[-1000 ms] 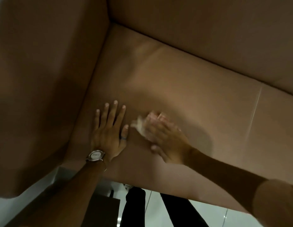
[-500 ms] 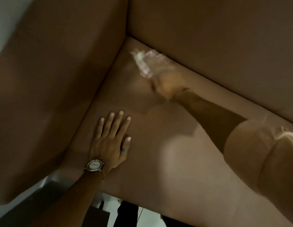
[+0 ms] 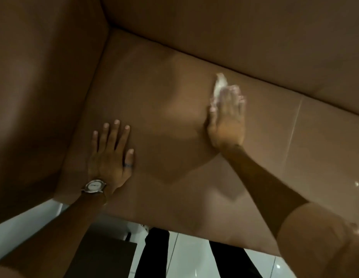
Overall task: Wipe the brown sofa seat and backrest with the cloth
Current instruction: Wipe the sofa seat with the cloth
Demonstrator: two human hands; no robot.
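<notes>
The brown sofa seat (image 3: 164, 109) fills the middle of the view, with the backrest (image 3: 234, 33) rising along the top. My right hand (image 3: 227, 119) presses a small white cloth (image 3: 218, 87) flat against the seat near the crease below the backrest; only the cloth's far end shows past my fingers. My left hand (image 3: 111, 155), with a wristwatch and a ring, rests flat on the seat's left part with fingers spread and nothing in it.
The sofa's left armrest (image 3: 40, 87) stands tall beside my left hand. A seam (image 3: 294, 119) splits the seat to the right. Below the seat's front edge are white floor tiles (image 3: 186, 257), my dark trouser legs (image 3: 154, 255) and a dark object (image 3: 102, 255).
My right hand has swept the cloth from the seat's front to the back left corner, then right along the backrest crease. My left hand has stayed planted on the seat.
</notes>
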